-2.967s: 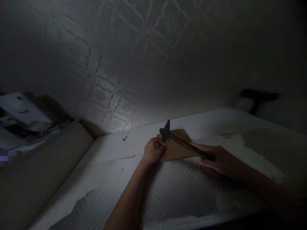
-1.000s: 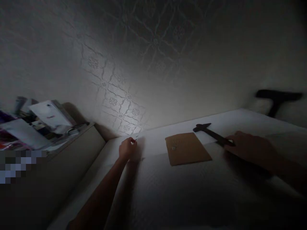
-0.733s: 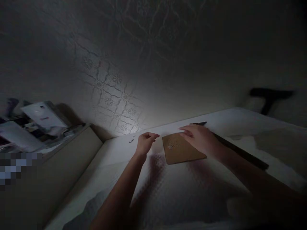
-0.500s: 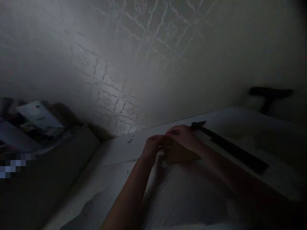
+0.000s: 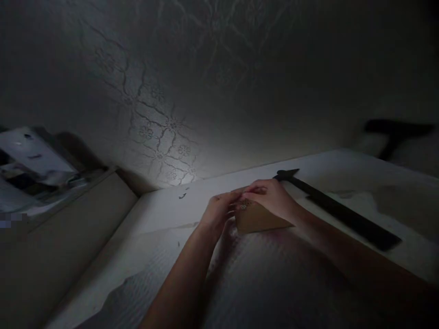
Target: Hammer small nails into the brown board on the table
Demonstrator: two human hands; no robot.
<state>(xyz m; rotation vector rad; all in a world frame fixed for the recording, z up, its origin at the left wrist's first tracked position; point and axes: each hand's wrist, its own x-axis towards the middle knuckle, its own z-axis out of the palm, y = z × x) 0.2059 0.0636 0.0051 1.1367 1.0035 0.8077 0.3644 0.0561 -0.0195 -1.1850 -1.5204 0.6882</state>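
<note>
A flat brown board (image 5: 262, 219), either wood or cardboard, lies tilted on the pale cloth in front of me. My left hand (image 5: 221, 208) is closed at its left edge, fingers bent against it. Over the board's upper part, my right hand (image 5: 269, 196) is closed in a pinch, its fingertips meeting those of the left. What the pinch holds is too small and dark to make out. Small shiny bits (image 5: 244, 205) show on the board just under the fingertips. Right beside my right hand lies a dark hammer (image 5: 343, 212), its head toward the wall.
Several small dark metal bits (image 5: 183, 195) lie on the white surface (image 5: 161, 208) at left. A box-like cabinet (image 5: 78, 214) with a white box (image 5: 36, 153) and clutter stands left. A patterned wall (image 5: 219, 114) rises behind; a blurred dark T-shaped object (image 5: 394, 132) is at right.
The light on the hands and board is brighter, while the wall is darker. The view has shifted slightly; both hands stay together at the board, fingertips still meeting.
</note>
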